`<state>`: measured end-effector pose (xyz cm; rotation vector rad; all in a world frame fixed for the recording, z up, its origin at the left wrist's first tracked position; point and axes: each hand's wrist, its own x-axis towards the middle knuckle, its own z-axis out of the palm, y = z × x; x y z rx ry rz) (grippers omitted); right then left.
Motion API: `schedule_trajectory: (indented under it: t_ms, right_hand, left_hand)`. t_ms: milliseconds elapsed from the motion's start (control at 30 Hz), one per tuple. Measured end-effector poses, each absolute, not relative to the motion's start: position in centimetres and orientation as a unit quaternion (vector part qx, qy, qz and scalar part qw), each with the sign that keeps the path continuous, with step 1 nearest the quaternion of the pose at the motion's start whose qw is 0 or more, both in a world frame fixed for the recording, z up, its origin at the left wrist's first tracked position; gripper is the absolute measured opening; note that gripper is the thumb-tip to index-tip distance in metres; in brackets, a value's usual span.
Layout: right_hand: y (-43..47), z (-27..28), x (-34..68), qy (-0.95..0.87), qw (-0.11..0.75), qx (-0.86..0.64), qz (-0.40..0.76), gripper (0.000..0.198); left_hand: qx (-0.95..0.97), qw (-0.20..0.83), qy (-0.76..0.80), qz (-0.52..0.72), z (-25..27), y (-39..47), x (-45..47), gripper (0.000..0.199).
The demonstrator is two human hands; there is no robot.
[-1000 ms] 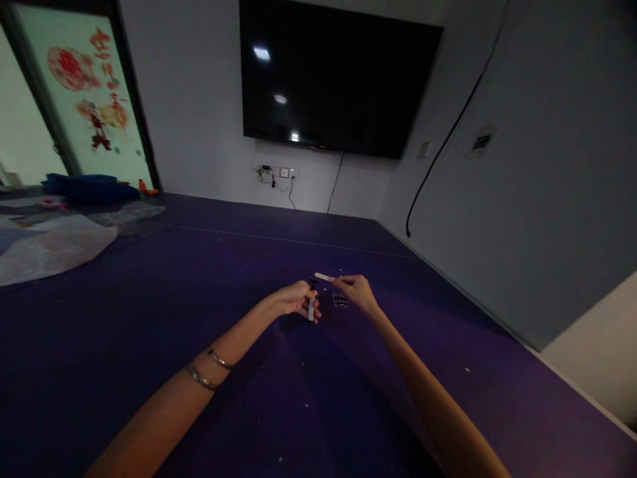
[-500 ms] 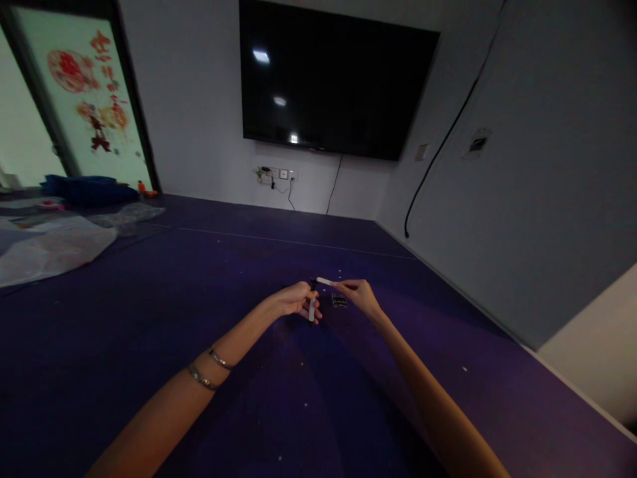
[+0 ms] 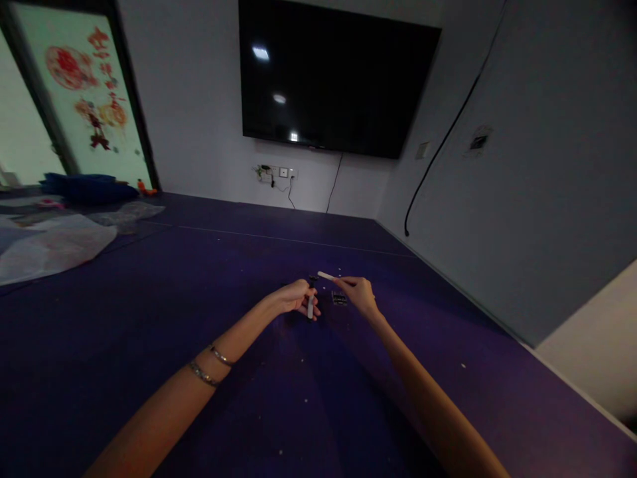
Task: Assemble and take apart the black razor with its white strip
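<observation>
Fingers of my left hand point(image 3: 297, 298) close round a slim upright black-and-white piece point(image 3: 310, 309) with a wider dark top; its exact kind is too small to make out. My right hand point(image 3: 359, 293) pinches one end of a flat white strip point(image 3: 326, 275), whose free end points left, close to the dark top but apart from it by a small gap. Below and between the hands, a small dark squarish object point(image 3: 339, 299) with lighter edges lies on the purple floor point(image 3: 239, 398).
Small white bits point(image 3: 463, 366) are scattered on the floor. Translucent plastic sheeting point(image 3: 60, 245) and a dark blue bundle point(image 3: 89, 188) lie at the far left. A black cable point(image 3: 440, 146) hangs along the right wall, and a television point(image 3: 333, 79) hangs ahead.
The white strip has moved up slightly and away from the dark top, opening a small gap. My left hand stays nearly in place with its piece.
</observation>
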<state>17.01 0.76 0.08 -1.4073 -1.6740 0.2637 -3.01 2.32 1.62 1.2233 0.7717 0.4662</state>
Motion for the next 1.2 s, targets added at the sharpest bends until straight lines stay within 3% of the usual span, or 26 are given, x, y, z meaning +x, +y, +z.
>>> schedule_trajectory:
  t_ms: [1200]
  right_hand:
    - [0.3,1.1,16.7,-0.677,0.445,-0.585,0.043,0.033]
  left_hand:
    - [0.583,0.715,0.346,0.171,1.6,1.8,-2.9,0.005]
